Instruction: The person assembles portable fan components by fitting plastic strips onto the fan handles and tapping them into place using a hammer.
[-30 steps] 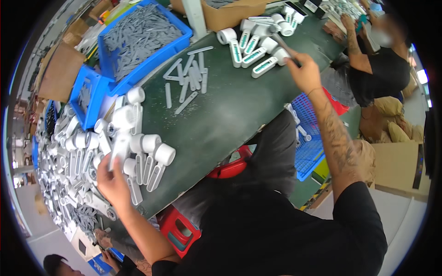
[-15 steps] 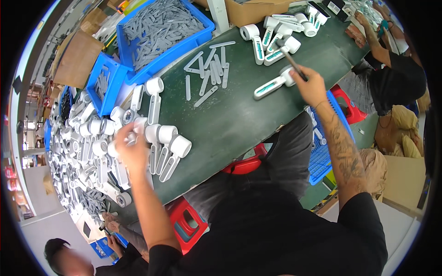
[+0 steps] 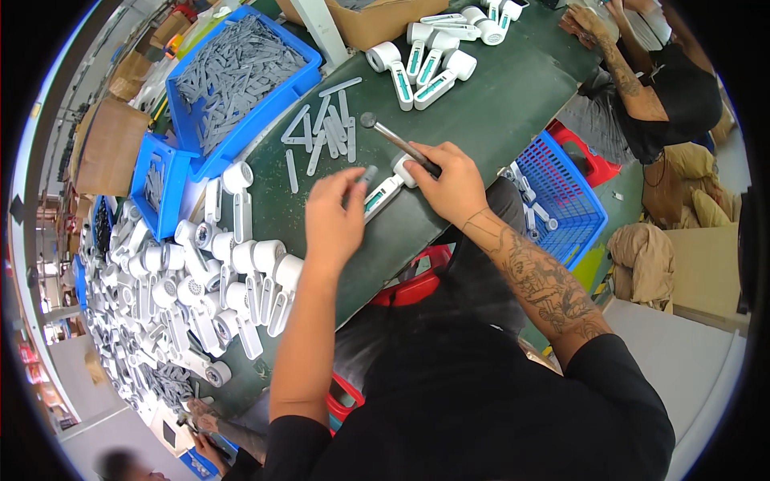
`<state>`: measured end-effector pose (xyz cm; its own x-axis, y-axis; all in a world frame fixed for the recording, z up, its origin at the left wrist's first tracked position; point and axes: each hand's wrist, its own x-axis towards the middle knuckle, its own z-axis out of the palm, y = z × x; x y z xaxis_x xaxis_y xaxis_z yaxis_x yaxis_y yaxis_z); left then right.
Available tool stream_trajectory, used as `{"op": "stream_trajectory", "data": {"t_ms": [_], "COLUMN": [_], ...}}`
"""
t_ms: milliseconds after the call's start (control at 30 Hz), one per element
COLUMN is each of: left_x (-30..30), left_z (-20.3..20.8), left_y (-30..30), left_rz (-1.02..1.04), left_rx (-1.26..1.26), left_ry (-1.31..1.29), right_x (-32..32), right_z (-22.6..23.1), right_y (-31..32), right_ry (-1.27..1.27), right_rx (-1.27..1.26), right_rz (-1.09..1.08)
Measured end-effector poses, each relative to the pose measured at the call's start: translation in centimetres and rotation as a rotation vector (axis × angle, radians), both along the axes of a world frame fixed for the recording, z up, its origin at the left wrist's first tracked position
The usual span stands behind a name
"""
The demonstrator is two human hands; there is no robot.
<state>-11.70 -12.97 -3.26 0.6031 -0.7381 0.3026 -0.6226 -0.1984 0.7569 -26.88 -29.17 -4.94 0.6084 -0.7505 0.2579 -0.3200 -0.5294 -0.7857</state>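
Observation:
My right hand is closed around the dark grip of a hammer, whose round metal head points up and left. Its fingers also touch the round head of a white handheld device, which lies on the green table and has a green strip in its handle. Just left of it, my left hand pinches a small grey plastic strip above the handle; most of the strip is hidden by the fingers. Loose grey strips lie beyond my left hand.
Many white devices heap up on the left. More with green strips lie at the far side. Blue bins of grey strips stand back left. A blue basket sits beside the table at right. Co-workers sit right and lower left.
My left hand has come from the white heap at left to the device in the middle and now holds a grey strip. My right hand, still with the hammer, has shifted left and lower in the picture.

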Motion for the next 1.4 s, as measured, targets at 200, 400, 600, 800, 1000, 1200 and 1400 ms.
{"op": "stream_trajectory", "data": {"t_ms": [200,400,600,800,1000,1200,1400], "left_x": [-1.5,-2.5,-2.9,-2.9,-3.1,-3.0,-2.4], "left_z": [-1.7,-1.2,-2.1,-2.2,-2.2,-3.1,-3.3], "left_y": [-0.1,0.0,-0.2,-0.5,0.0,-0.6,-0.3], "left_rz": [0.019,0.086,0.146,0.148,0.197,0.163,0.128], "left_rx": [0.045,0.079,0.061,0.051,0.074,-0.015,0.013], "left_ry": [-0.017,-0.004,-0.128,-0.144,0.186,0.281,0.306], "right_x": [0.7,0.7,0.6,0.6,-1.3,-7.3,-7.4], "right_z": [-0.4,-0.5,-0.3,-0.4,2.6,3.2,4.5], "right_y": [0.3,0.5,0.6,0.1,0.8,1.9,2.5], "right_ry": [0.044,0.037,0.045,0.062,-0.035,0.086,0.022], "right_rx": [-0.007,0.004,0.005,-0.013,-0.015,0.029,0.140], "right_rz": [0.006,-0.006,-0.002,0.022,0.136,0.277,0.206]}}
